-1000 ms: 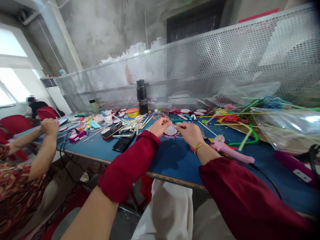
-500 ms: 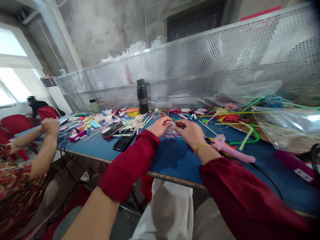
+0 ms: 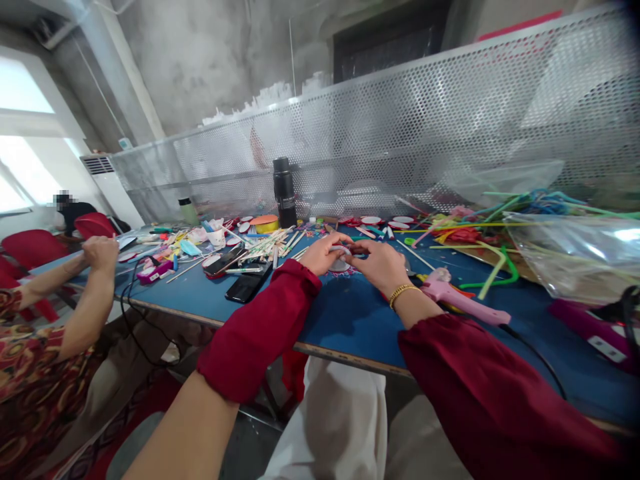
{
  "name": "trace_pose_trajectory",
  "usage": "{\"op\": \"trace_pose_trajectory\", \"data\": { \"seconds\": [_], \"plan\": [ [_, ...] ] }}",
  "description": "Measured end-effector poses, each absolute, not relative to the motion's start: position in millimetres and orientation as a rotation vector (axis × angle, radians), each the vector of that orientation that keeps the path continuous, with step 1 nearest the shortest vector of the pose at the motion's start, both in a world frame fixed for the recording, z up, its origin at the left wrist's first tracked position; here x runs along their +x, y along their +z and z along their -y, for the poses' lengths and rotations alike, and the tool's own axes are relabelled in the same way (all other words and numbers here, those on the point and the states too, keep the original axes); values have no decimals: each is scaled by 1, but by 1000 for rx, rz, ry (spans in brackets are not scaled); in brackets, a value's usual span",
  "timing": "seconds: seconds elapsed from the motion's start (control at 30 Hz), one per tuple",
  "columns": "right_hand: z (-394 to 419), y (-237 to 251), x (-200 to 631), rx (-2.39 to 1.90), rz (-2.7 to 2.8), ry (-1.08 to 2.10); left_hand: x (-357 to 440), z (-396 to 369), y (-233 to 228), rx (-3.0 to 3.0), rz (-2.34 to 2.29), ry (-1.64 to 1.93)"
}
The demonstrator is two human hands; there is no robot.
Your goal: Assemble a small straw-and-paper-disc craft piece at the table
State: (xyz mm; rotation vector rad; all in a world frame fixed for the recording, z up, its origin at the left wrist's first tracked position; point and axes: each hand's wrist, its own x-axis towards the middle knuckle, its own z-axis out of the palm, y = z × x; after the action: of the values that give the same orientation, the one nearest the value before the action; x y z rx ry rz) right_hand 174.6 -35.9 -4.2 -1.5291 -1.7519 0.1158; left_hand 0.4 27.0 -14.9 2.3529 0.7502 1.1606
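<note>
My left hand (image 3: 324, 255) and my right hand (image 3: 379, 265) meet over the blue table (image 3: 345, 320), both pinching a small round whitish piece (image 3: 341, 260) between their fingertips. The piece is mostly hidden by the fingers. A gold bracelet (image 3: 401, 291) circles my right wrist, and both arms wear dark red sleeves. A pink glue gun (image 3: 457, 297) lies on the table just right of my right hand.
A black flask (image 3: 283, 193) stands behind. Two phones (image 3: 235, 273) and a heap of sticks (image 3: 270, 243) lie to the left. Coloured straws (image 3: 480, 237) and a clear plastic bag (image 3: 575, 257) fill the right. Another person's hands (image 3: 97, 257) work at far left. A perforated metal screen (image 3: 400, 133) backs the table.
My fingers have drawn closer around the round piece and turned it, so less of it shows than a second ago. The person at left has stayed still.
</note>
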Motion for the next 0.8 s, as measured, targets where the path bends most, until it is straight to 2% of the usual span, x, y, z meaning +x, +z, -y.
{"op": "trace_pose_trajectory", "data": {
  "seconds": [0.27,0.67,0.8],
  "plan": [
    [26,-11,177,-1507,1749,258,1,-25,-9,2353,-794,1085],
    [18,-20,167,-1161,1400,875,18,-19,-14,1727,-1024,1525],
    [21,-21,159,-1051,1360,979,19,-23,-16,1440,-1097,1636]
  ]
}}
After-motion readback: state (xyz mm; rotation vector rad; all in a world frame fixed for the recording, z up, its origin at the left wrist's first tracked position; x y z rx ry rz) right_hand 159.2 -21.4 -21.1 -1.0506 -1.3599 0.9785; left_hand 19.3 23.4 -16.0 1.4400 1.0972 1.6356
